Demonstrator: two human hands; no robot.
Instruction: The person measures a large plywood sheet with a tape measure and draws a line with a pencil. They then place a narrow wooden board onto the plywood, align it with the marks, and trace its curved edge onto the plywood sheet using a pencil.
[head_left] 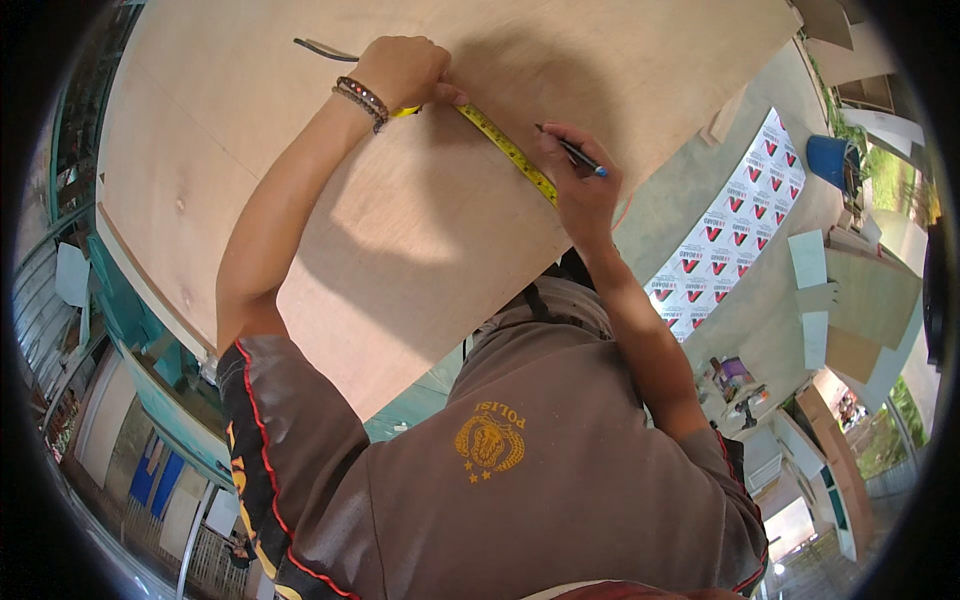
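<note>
A yellow tape measure runs across a large pale plywood sheet. At its far end my left hand is closed round the tape's case, mostly hidden, with a bit of yellow showing beneath the wrist. A dark strap or cord sticks out to the left of that hand. My right hand grips a dark pen with a blue end, its tip pointing left over the sheet. The near end of the tape reaches that hand; whether its fingers touch the tape is hard to see.
Right of the plywood, a long printed board lies on the floor, with a blue bucket beyond it. Several board offcuts lie farther right. The sheet's right edge and left edge drop off to lower surfaces.
</note>
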